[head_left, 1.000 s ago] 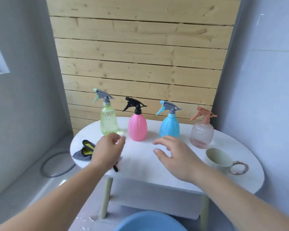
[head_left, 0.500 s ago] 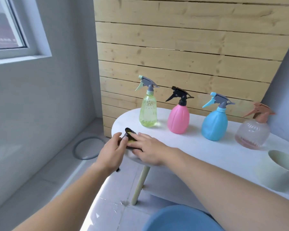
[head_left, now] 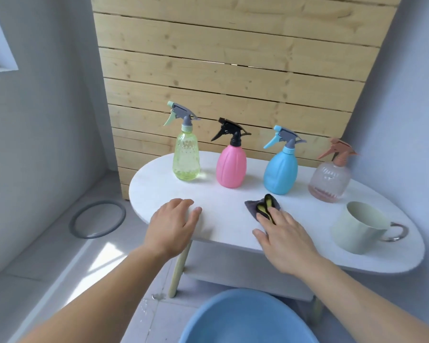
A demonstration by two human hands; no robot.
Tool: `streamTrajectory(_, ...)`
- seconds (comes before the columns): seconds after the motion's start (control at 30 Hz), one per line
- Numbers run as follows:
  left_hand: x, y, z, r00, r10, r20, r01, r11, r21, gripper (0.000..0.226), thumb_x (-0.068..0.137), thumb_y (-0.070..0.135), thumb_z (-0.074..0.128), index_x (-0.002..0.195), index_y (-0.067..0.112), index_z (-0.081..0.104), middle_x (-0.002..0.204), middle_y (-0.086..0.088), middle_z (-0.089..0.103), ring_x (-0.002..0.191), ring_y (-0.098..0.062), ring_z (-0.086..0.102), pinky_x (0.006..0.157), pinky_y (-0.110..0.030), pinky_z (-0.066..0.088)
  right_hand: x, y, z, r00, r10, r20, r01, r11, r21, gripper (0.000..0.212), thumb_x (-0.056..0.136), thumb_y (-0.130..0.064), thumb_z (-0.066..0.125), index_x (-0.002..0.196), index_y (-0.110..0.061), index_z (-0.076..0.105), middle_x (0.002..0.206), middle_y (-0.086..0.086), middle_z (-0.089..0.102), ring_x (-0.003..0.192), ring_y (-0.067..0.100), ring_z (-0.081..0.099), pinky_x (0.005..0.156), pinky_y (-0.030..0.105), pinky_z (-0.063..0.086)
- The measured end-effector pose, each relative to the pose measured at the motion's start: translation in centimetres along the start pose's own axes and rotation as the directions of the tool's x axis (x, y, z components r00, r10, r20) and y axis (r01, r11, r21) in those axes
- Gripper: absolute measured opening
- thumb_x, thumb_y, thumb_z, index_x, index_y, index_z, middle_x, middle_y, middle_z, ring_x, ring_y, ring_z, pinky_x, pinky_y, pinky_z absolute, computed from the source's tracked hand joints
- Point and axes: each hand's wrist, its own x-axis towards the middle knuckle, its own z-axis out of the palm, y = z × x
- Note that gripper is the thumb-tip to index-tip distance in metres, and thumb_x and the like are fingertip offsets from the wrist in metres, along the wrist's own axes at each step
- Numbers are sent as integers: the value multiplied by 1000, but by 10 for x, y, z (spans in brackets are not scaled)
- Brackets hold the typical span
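Note:
A small grey cloth with a yellow and black patch [head_left: 260, 206] lies on the white oval table [head_left: 223, 219], in front of the blue spray bottle [head_left: 281, 169]. My right hand [head_left: 282, 238] presses flat on the cloth's near part with straight fingers. My left hand [head_left: 174, 225] rests palm down on the table's front left edge, fingers relaxed, holding nothing. A green spray bottle [head_left: 186, 157], a pink one [head_left: 231, 163] and a clear pinkish one [head_left: 330, 179] stand in the same back row.
A pale green mug [head_left: 359, 229] with a metal handle sits at the table's right end. A blue basin [head_left: 248, 320] is on the floor below me. A grey ring [head_left: 97, 219] lies on the floor at left. A wooden slat wall [head_left: 233, 70] stands behind the table.
My right hand has slid the cloth from the table's left end to the middle. My left hand let go of it and now rests flat on the table edge.

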Motion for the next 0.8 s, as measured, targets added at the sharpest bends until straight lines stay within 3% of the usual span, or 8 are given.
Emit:
streamTrajectory(0.1,0,11,12,999,39,29,-40,999,36,49,108,51,34,143,25,57,149,2,55,142,-23,43,121,-42,29,-1,23,4,987,158,17,-159,987,37,57,101,-53,20,153,-29,25,160,6,18,148,31,14,121,42,17)
streamTrajectory(0.17,-1,16,18,997,58,53,-62,995,73,48,108,53,30,141,32,58,148,7,53,146,-21,38,126,-48,19,6,17,5,984,178,30,-180,981,74,59,102,-52,19,155,-28,18,163,7,12,150,35,5,123,44,11)
streamTrajectory(0.23,-1,21,24,994,67,85,-77,990,121,45,108,53,27,136,38,58,147,8,49,149,-20,32,126,-54,10,12,3,4,997,72,25,-74,994,80,59,102,-50,20,156,-29,13,165,5,8,151,34,1,123,44,8)
streamTrajectory(0.33,-1,25,26,993,67,102,-85,979,186,43,107,54,25,133,44,57,151,6,44,150,-21,27,124,-57,9,10,-15,-2,986,-155,58,146,980,134,53,103,-50,24,154,-34,24,167,0,6,153,27,-1,123,41,6)
streamTrajectory(0.43,0,26,31,994,53,96,-73,974,215,47,105,57,20,132,45,56,153,3,42,151,-22,26,123,-59,11,-9,-9,-4,973,-214,80,209,976,68,56,104,-50,21,156,-28,21,167,1,1,154,24,-6,124,40,1)
streamTrajectory(0.53,0,26,34,995,43,93,-64,970,235,46,106,57,21,135,45,54,155,2,40,152,-23,25,123,-58,11,-31,11,-2,992,-77,101,80,997,-17,65,103,-53,15,158,-19,11,167,8,-2,153,27,-7,124,41,-1)
streamTrajectory(0.67,0,25,31,995,52,82,-71,967,244,78,84,70,-1,133,47,55,154,3,42,150,-23,28,121,-56,14,-43,36,-3,982,143,124,-136,989,-63,71,101,-57,13,158,-14,9,166,15,0,153,34,-4,124,44,3)
streamTrajectory(0.8,0,26,32,996,52,70,-68,965,253,81,81,71,-2,133,48,56,155,3,43,150,-24,29,120,-54,16,-39,46,-1,971,207,122,-204,978,-34,73,101,-57,10,158,-11,11,165,18,0,152,37,-2,124,46,3)
